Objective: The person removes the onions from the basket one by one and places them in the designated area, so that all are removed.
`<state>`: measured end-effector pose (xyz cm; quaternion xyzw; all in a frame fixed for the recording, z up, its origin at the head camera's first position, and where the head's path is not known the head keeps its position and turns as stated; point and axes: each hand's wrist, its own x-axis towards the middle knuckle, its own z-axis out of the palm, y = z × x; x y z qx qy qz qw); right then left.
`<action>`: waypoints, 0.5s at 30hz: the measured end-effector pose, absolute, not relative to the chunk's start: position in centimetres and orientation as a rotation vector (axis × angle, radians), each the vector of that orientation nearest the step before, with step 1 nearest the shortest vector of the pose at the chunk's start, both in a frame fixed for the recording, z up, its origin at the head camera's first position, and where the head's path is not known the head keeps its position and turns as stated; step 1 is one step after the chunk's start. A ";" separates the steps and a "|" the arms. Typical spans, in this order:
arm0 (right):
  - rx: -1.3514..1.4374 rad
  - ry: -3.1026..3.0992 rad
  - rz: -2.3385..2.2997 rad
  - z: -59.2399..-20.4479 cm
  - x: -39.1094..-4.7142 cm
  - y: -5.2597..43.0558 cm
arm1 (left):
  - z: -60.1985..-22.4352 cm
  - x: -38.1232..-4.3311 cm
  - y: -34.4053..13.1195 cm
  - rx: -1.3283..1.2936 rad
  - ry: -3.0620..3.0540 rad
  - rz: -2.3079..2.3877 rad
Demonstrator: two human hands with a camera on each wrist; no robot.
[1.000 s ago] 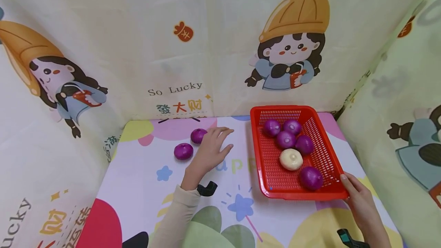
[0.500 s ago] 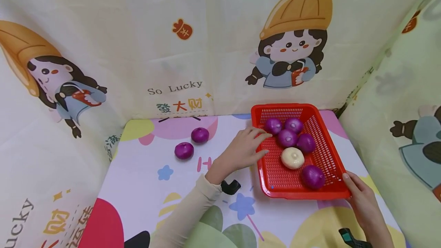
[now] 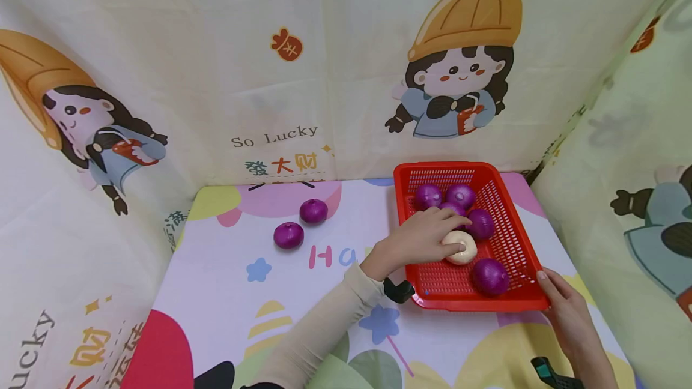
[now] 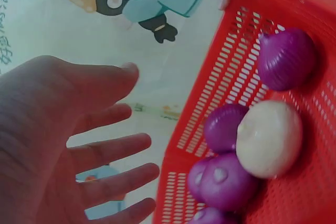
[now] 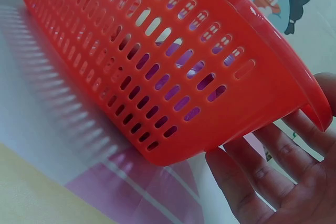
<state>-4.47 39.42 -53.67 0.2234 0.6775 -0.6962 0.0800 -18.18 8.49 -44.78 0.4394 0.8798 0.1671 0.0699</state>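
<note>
A red perforated basket (image 3: 432,284) on the right holds several purple onions (image 3: 491,277) and one white onion (image 3: 468,252). My left hand (image 3: 418,238) reaches in over the basket's left rim, its thumb and fingers above the white onion in the head view. In the left wrist view those fingers are spread and apart from the white onion (image 4: 269,138); nothing is in the hand (image 4: 52,140). At the near right corner, my right hand (image 3: 570,311) grips the rim, thumb on top. Its fingers lie under the basket wall (image 5: 257,98) in the right wrist view.
Two purple onions, one nearer (image 3: 289,236) and one farther (image 3: 313,212), sit on the patterned tablecloth (image 3: 216,269) at the left. Cartoon-printed cloth (image 3: 357,77) hangs upright behind the table and along both sides.
My left hand has moved right, from beside the two purple onions on the table to inside the basket over the white onion. The right hand keeps its grip on the rim.
</note>
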 end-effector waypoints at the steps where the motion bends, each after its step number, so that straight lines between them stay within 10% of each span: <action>1: 0.674 2.022 -2.085 -53.6 -4.5 39.4 | -44.9 -18.3 8.8 1.309 2.623 0.522; 15: 0.719 2.016 -2.020 -53.7 -4.6 39.6 | -46.8 -20.5 12.1 1.191 2.372 0.579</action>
